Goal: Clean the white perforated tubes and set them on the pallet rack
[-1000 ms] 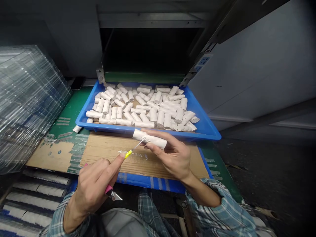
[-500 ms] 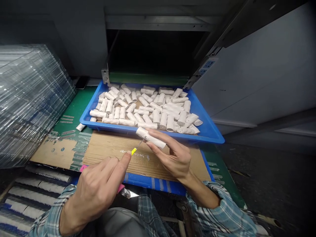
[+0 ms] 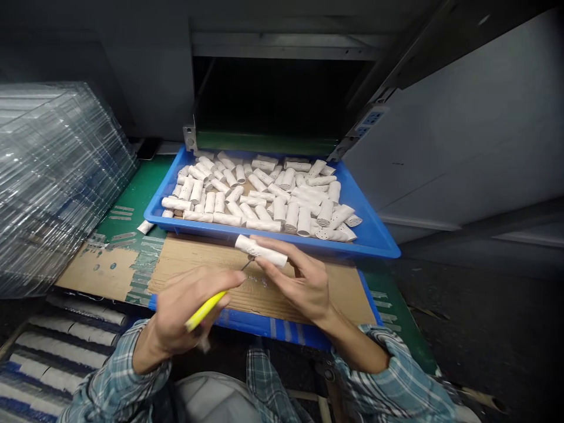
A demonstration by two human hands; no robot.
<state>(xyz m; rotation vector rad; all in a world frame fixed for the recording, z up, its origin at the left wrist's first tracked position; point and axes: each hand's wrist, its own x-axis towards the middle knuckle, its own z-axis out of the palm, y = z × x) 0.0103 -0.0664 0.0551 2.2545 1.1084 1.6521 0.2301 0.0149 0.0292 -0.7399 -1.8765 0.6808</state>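
My right hand pinches a white cylinder between thumb and fingers, just in front of the tray. The cylinder is tilted, its left end higher, with rough marks on its left part. My left hand is closed round a yellow-handled pick with a thin metal shaft. The shaft's tip meets the lower side of the cylinder near the marks. Below the left hand a blurred pale thing shows that I cannot make out. Behind both hands a blue tray holds many similar white cylinders.
Brown cardboard lies under my hands on a green bench. Stacked clear plastic trays stand at left, above rollers. One loose cylinder lies beside the tray. Behind is a dark machine opening, with a power strip at right.
My left hand has turned, so the pick's yellow handle now shows across the hand. The right hand and its cylinder have shifted slightly left and down. The pink-handled thing under the left hand is out of sight.
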